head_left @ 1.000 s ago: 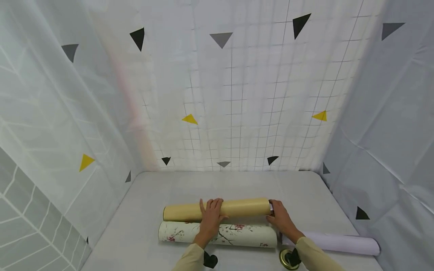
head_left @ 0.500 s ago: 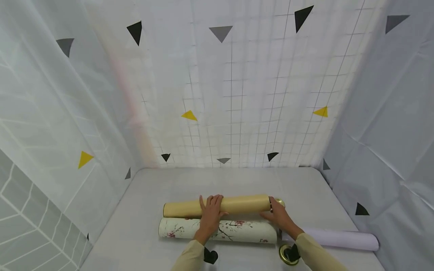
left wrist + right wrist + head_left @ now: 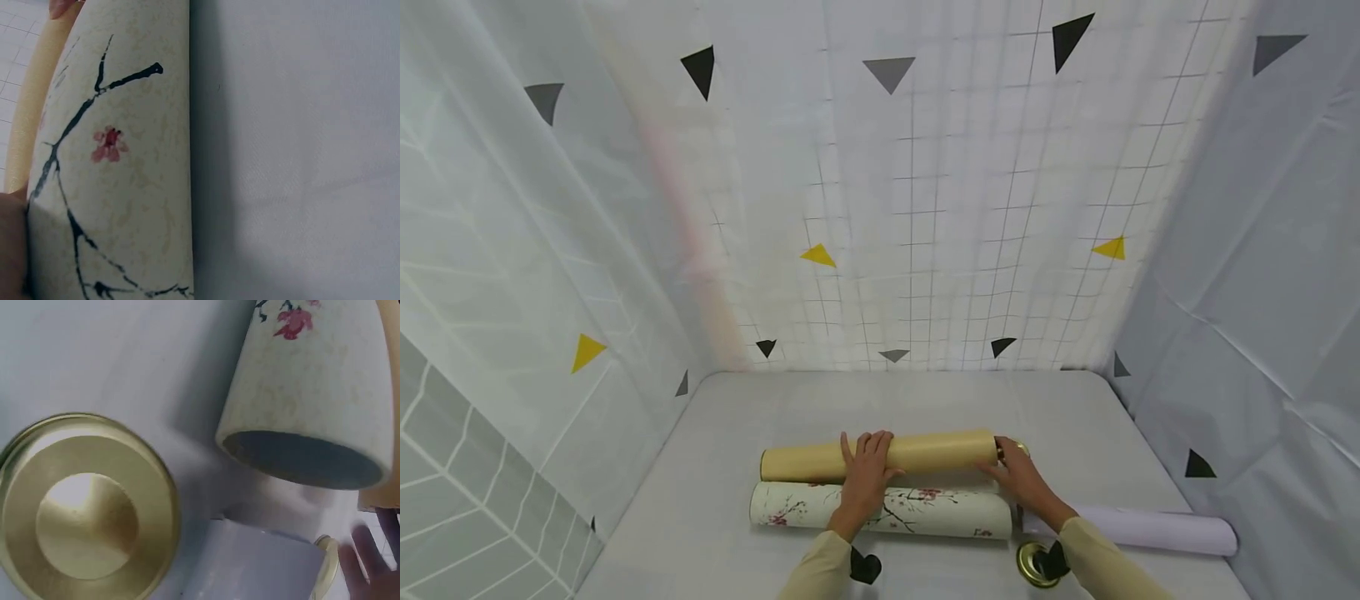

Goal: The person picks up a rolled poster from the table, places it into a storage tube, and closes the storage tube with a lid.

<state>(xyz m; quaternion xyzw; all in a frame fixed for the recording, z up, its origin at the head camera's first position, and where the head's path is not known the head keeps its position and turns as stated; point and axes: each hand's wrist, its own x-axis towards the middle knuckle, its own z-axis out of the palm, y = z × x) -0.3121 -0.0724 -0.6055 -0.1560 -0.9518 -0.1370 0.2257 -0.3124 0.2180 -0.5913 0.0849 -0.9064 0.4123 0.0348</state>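
A tan tube [image 3: 936,452] lies crosswise behind a pale tube with plum-blossom branches [image 3: 955,512]. My left hand [image 3: 867,479] grips the tan tube near its middle, fingers over the top and thumb on the near side. At the tan tube's right end is my right hand [image 3: 1026,481]. Its fingers [image 3: 369,553] look straight and spread in the right wrist view, blurred, right by the rim. A gold lid [image 3: 1021,448] shows just beyond that hand, partly hidden by it. The blossom tube's right end [image 3: 306,459] is hollow and uncovered.
Another gold lid [image 3: 1037,565] lies on the white table [image 3: 880,400] near my right sleeve. A lilac tube [image 3: 1165,531] stretches to the right, partly behind my forearm. A black heart-shaped mark [image 3: 866,569] sits in front of the tubes. White sheets enclose the table.
My right hand has shifted slightly at the tan tube's end, and a gold lid has come into sight beyond it. The left hand keeps its hold. The head view has tilted a little.
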